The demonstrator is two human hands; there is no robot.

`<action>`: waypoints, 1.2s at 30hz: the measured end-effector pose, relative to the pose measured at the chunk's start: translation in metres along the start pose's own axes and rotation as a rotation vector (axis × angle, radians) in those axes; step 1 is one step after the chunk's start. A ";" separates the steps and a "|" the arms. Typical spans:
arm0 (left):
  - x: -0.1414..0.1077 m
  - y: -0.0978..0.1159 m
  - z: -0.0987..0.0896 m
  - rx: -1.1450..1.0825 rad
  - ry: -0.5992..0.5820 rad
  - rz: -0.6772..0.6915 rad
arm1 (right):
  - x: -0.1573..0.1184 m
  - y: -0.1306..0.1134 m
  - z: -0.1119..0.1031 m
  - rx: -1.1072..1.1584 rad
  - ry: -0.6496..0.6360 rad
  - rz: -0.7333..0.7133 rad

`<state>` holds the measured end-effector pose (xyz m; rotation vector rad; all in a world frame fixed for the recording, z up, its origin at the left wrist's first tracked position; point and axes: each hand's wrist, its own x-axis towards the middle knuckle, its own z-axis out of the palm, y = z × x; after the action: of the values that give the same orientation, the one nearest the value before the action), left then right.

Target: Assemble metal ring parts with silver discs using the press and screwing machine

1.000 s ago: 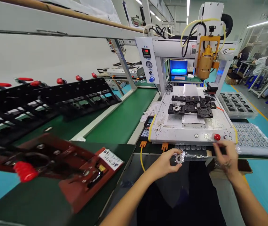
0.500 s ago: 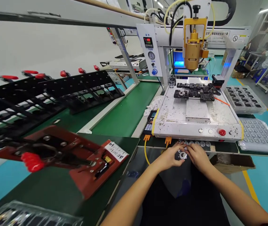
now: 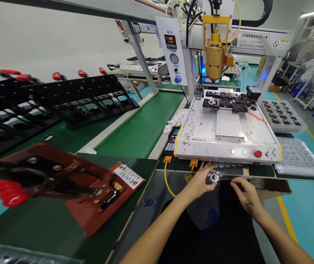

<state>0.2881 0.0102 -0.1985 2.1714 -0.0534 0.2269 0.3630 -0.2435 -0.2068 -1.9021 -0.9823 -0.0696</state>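
Note:
Just in front of the white dispensing machine (image 3: 228, 158), my left hand (image 3: 201, 181) pinches a small round ring-shaped part (image 3: 214, 178) with a pale, shiny face and dark edge. My right hand (image 3: 245, 192) is to the right of it, apart from the part, with thumb and index finger drawn together. Whether something thin is between those fingertips I cannot make out. Behind my hands, several flat round pieces (image 3: 227, 164) lie in a row along the dark table edge. A black fixture (image 3: 225, 102) sits on the machine bed.
To the left is a red-brown clamp jig (image 3: 90, 198) with a red handle; black racks (image 3: 90, 95) stand behind it. A handheld keypad (image 3: 171, 141) is beside the machine. At right are a tray of black parts (image 3: 283, 115), a clear tray stack (image 3: 300, 157) and a cardboard box (image 3: 272, 189).
My right hand has moved right, away from the ring-shaped part and my left hand. My left hand still holds the part. The camera view has shifted slightly.

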 end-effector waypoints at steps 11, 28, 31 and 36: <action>-0.043 0.070 -0.013 -0.738 0.165 -0.327 | 0.029 -0.054 -0.014 0.601 0.014 0.504; -0.078 0.115 -0.030 -1.216 0.288 -0.478 | 0.037 -0.080 -0.020 0.835 -0.393 0.614; -0.082 0.115 -0.027 -1.211 0.283 -0.455 | 0.044 -0.090 -0.025 0.742 -0.451 0.586; -0.086 0.116 -0.025 -1.199 0.267 -0.427 | 0.055 -0.101 -0.026 0.554 -0.433 0.429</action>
<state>0.1862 -0.0401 -0.1064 0.9130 0.3413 0.1658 0.3428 -0.2081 -0.0957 -1.5841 -0.7390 0.8130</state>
